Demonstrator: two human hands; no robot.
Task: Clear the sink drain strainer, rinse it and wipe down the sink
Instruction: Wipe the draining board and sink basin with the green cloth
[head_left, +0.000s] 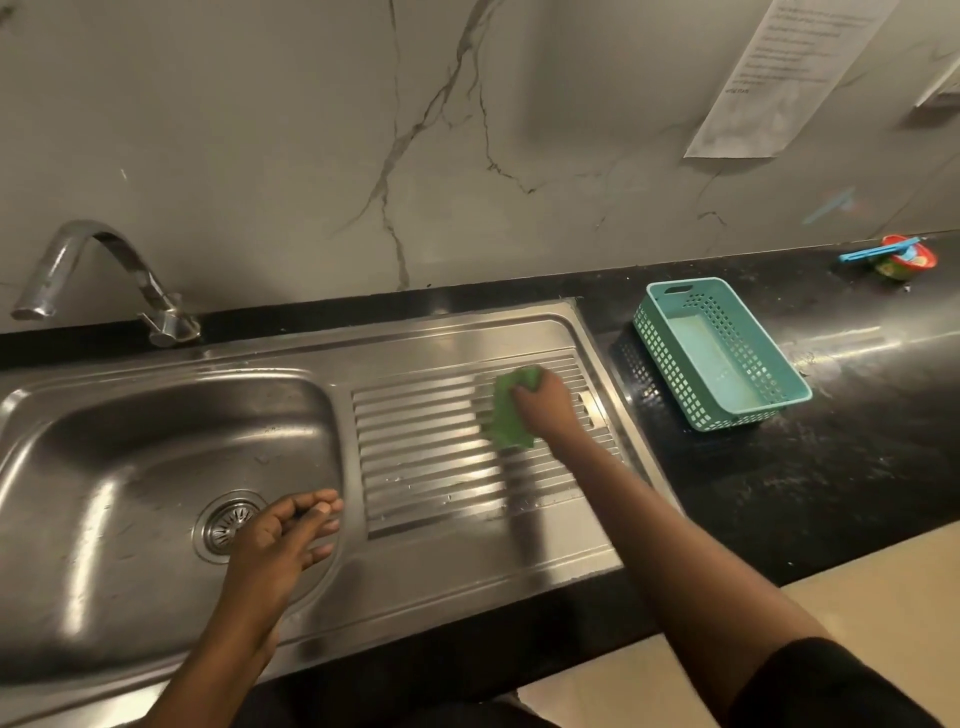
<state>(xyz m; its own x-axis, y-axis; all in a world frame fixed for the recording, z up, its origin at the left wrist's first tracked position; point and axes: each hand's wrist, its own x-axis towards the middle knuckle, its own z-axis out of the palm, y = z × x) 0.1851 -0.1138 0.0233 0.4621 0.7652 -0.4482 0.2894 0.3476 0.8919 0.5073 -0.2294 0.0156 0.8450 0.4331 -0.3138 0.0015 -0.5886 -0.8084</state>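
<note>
A stainless steel sink (104, 467) fills the left of the view, with the round drain strainer (223, 525) seated in its basin floor. My left hand (283, 535) hovers over the basin's right edge, just right of the strainer, fingers loosely apart and holding nothing. My right hand (545, 405) presses a green scrub cloth (506, 415) onto the far right part of the ribbed drainboard (426, 441). Part of the cloth is hidden under the hand.
A chrome tap (104, 270) curves over the sink's back left. On the black counter (779, 493) stand a teal perforated basket (722, 353) right of the drainboard and a small red tub with a blue stick (898, 257) at the far right. A paper sheet (779, 78) hangs on the marble wall.
</note>
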